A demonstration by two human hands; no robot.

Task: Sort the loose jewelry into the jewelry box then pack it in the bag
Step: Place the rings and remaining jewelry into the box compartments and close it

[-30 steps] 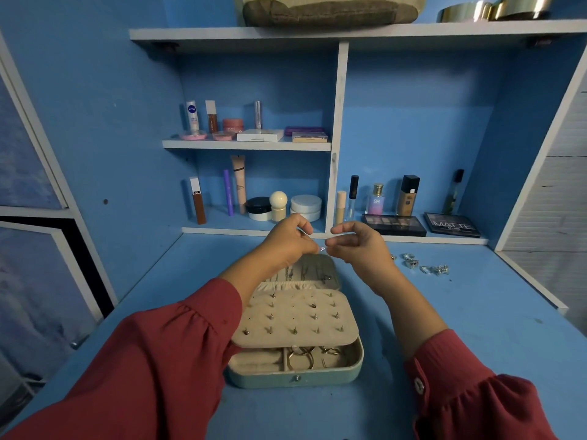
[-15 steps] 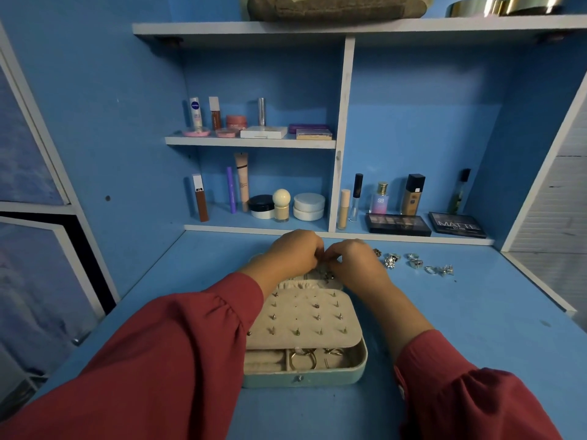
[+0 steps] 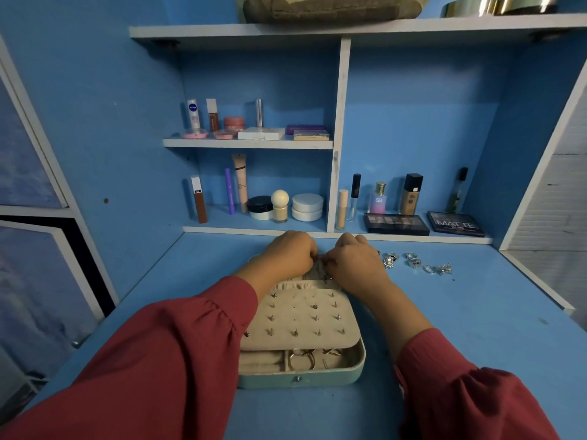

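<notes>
Jewelry box (image 3: 298,374) sits open at lower centre on the counter (image 3: 476,328). My left hand (image 3: 286,254) and right hand (image 3: 352,260) curl together above its lid; whether the fingers pinch anything I cannot tell. Loose rings (image 3: 414,262) lie right.

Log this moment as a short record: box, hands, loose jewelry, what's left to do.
jewelry box: open on the blue desk, teal base, cream earring panel with studs laid over it
front compartments: rings visible
left hand: fingers curled, over the far part of the box
right hand: fingers curled, meeting the left; any piece held is hidden
loose rings: on the desk right of the hands
remaining: loose rings unsorted, box not yet closed
</notes>
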